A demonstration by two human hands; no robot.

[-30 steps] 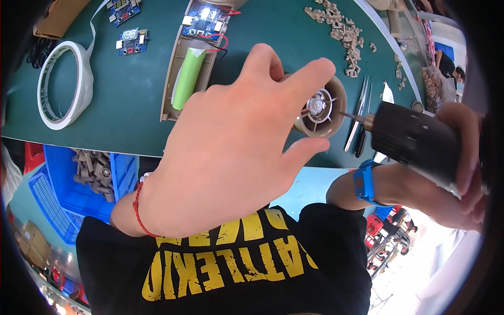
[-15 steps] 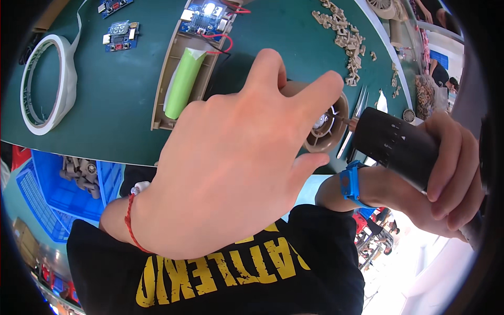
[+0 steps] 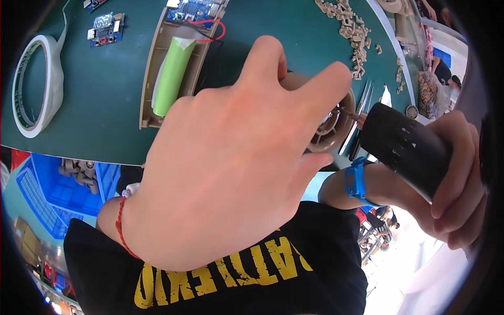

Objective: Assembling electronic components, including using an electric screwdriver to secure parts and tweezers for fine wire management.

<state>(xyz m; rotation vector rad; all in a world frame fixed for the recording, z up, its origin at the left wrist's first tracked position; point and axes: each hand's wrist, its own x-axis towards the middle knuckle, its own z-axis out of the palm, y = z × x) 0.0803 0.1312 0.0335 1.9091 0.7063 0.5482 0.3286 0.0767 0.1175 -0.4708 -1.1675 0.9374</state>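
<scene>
My left hand (image 3: pixel 231 163) is wrapped over a beige round housing (image 3: pixel 345 126) with a spoked, ring-shaped opening, and hides most of it. In my right hand (image 3: pixel 462 184) is a black electric screwdriver (image 3: pixel 401 147), lying nearly level, its bit reaching into the housing's open end. Whether a screw sits under the tip cannot be made out. Left of the hands lies a long beige half-shell (image 3: pixel 149 116) with a green battery cell (image 3: pixel 175 79) inside. A blue circuit board (image 3: pixel 190 11) with red and black wires occupies the shell's far end.
At far left stands a roll of white tape (image 3: pixel 56 86), near loose circuit boards (image 3: pixel 106 30). Small beige parts (image 3: pixel 357 39) are scattered at the far right. Tweezers (image 3: pixel 362 113) lie behind the screwdriver. Blue crates (image 3: pixel 68 191) holding grey-brown parts sit below the table's left edge.
The view has shifted slightly, so the table things appear further left and higher. Both hands keep their grips, and the screwdriver's bit stays at the housing's opening.
</scene>
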